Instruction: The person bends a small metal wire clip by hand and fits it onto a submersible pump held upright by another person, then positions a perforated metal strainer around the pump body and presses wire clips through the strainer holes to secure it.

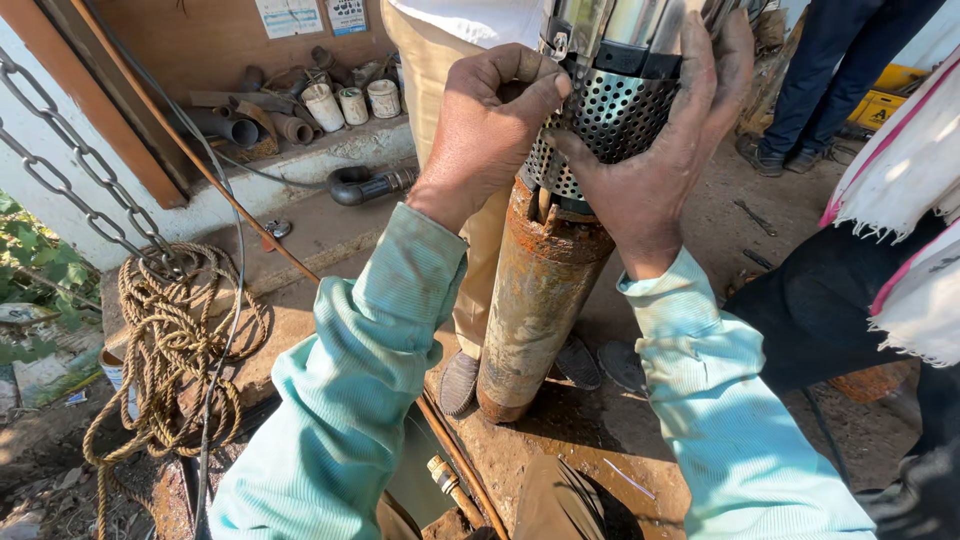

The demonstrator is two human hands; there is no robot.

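A tall pump [560, 250] stands upright in the middle of the frame, its rusty lower casing [530, 310] resting on the wet concrete floor [600, 440]. Above the rust sits a perforated metal strainer [605, 115], and above that a shiny steel body [620, 25] runs out of the top of the frame.

The left hand [485, 130] is curled into a loose fist against the strainer's left side, thumb and fingertips pressed together at its upper edge; what they pinch, if anything, cannot be told. The right hand [665, 150] is spread flat around the strainer's right side, fingers reaching up onto the steel body, thumb lying across the mesh. Both sleeves are pale green.

Behind the pump another person stands in beige trousers [440, 70], a dark shoe [460, 385] just beside the pump's base. At the upper right, legs in dark blue trousers [840, 60] stand well apart.

At the left of the frame a coil of rope [165, 330] lies on the ground, a chain [70, 170] hanging over it. A ledge [330, 150] at upper left carries pipe pieces [240, 125] and small white cans [352, 103]. A black pipe elbow [355, 185] lies below it
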